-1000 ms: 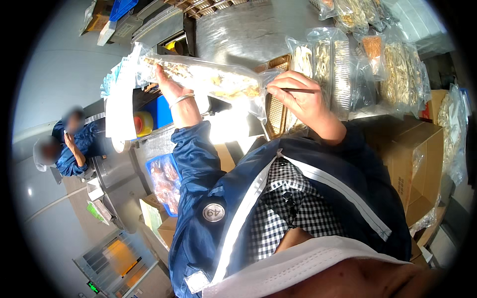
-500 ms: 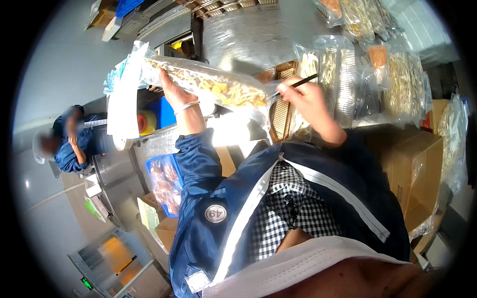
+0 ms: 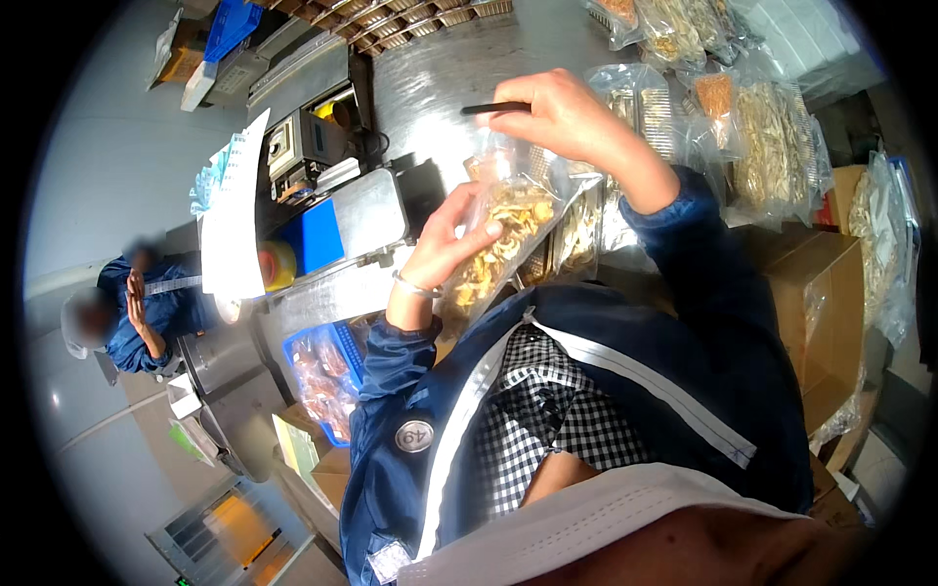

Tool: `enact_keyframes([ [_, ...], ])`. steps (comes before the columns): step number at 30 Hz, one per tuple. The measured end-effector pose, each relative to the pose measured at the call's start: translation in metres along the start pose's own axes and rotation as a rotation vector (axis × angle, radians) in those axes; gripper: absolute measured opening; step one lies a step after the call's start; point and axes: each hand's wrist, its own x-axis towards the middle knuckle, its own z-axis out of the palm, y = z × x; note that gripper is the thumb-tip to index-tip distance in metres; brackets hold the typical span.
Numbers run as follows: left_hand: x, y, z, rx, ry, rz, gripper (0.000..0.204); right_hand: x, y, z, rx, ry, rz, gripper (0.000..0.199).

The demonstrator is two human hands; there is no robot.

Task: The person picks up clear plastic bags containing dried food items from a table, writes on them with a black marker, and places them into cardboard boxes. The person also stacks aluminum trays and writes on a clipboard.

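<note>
A clear plastic bag (image 3: 518,223) of dried, pale yellow slices is tilted in front of my chest. My left hand (image 3: 447,252) grips the bag's left side, thumb over the plastic and fingers behind it. Above the bag's far end is my right hand (image 3: 562,115), closed around a slim black stick-like tool (image 3: 496,108) that points left. Whether that tool is a pen or tweezers cannot be made out. The right hand appears apart from the bag, over the metal table (image 3: 420,83). Under the bag, brown trays are partly hidden.
Packed bags of dried goods (image 3: 777,146) lie at the right, by an open cardboard box (image 3: 811,313). Brown trays (image 3: 391,24) stand at the far edge. To the left are a small machine (image 3: 303,151), hanging paper (image 3: 234,215), a blue basket (image 3: 322,376) and another person (image 3: 156,303).
The bag has swung from lying lengthwise to the left to a tilt nearer my chest. My left hand came right and lower; the right hand rose away with the black tool.
</note>
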Motion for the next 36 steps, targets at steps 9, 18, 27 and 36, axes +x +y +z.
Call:
enact_keyframes([
  [9, -0.021, 0.015, 0.029, -0.181, 0.150, 0.050, 0.058, -0.028, 0.036, 0.048, 0.629, -0.461, 0.380, 0.028],
  [18, 0.001, 0.025, 0.013, 0.377, 0.172, 0.397, 0.068, -0.046, 0.033, 0.061, 0.987, -0.234, 0.491, 0.017],
  [27, 0.053, 0.023, -0.021, -0.202, 0.385, 0.312, 0.049, -0.034, 0.025, 0.010, 0.630, 0.216, 0.110, 0.033],
  [36, 0.161, 0.018, 0.016, -0.430, 0.814, 0.389, 0.029, 0.026, 0.056, 0.035, 0.224, 0.478, 0.318, 0.036],
])
